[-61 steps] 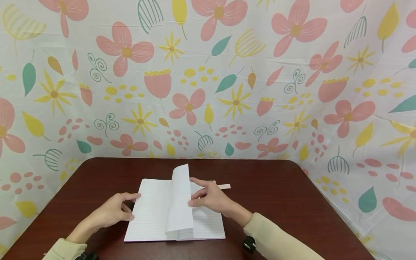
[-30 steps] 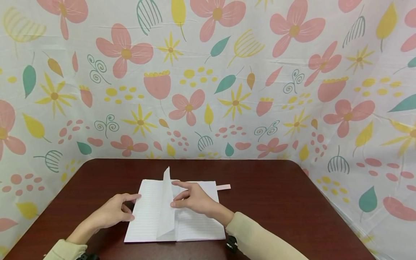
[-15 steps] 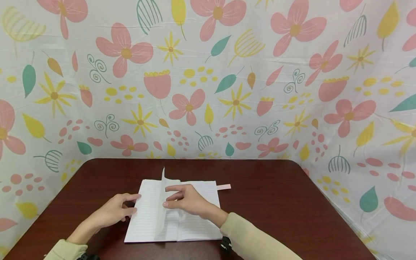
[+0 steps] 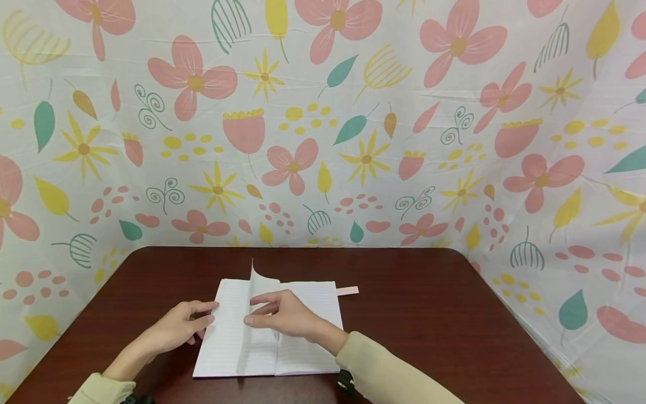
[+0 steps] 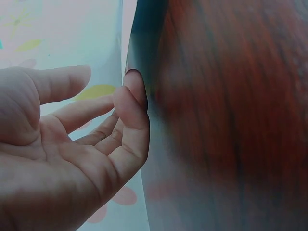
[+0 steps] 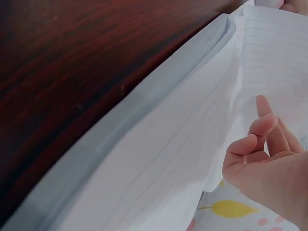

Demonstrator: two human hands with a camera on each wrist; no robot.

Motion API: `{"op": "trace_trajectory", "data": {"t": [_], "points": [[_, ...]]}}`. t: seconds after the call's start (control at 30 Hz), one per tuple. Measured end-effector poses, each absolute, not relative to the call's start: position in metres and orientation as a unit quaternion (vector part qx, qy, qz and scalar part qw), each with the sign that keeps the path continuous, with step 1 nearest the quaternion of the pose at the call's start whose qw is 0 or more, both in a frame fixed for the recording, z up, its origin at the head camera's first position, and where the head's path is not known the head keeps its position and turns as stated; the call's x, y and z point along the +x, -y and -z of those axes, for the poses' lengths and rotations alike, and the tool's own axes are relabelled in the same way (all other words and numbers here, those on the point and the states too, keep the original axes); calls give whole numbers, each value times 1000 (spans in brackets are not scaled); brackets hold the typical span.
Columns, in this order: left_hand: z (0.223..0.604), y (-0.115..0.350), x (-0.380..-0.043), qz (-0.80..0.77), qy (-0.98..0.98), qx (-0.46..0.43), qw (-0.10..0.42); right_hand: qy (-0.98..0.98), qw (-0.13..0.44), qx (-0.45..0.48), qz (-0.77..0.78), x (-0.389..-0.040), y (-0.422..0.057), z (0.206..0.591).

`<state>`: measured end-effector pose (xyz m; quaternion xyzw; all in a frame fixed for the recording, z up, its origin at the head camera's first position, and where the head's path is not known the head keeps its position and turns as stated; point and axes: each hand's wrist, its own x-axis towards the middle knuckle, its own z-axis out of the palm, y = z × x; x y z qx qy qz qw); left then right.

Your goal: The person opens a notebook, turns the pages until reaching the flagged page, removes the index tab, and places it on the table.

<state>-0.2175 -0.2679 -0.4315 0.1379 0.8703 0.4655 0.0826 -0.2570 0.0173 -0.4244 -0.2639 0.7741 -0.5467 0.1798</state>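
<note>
An open notebook (image 4: 309, 352) with lined white pages lies on the table. One raised page (image 4: 258, 283) stands bent upward over its left half. The right hand (image 4: 292, 321) is over the middle of the notebook, its fingertips at the raised page with thumb and index finger apart. In the right wrist view the fingers (image 6: 264, 126) are loosely bent beside a lined page (image 6: 276, 53). At the notebook's left edge is the left hand (image 4: 174, 326), its index fingertip touching the edge. The left wrist view shows fingertips (image 5: 136, 89) against that edge, the thumb apart.
A pale pink strip (image 4: 347, 290) sticks out from the notebook's right side. The dark brown table (image 4: 429, 314) reaches a flower-patterned cloth (image 4: 323, 140) behind and at the sides. Each wrist bears a black device, the right one (image 4: 345, 380) below the sleeve.
The right hand has moved left across the notebook, and the raised page has swung left with it. The left hand stays at the left edge, its thumb shifting slightly up and right.
</note>
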Motion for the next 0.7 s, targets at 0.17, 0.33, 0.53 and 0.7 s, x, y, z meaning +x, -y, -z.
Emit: {"op": "trace_trajectory", "data": {"t": [0.17, 0.33, 0.53, 0.7], "points": [[429, 267, -217, -473, -868, 123, 86, -779, 196, -262, 535, -256, -18, 424], [429, 265, -217, -474, -869, 109, 88, -787, 211, -267, 515, -254, -20, 424], [433, 265, -219, -469, -872, 115, 77, -796, 213, -274, 496, -253, -23, 426], [436, 265, -220, -467, -874, 114, 64, -794, 218, -281, 493, -251, -28, 425]]}}
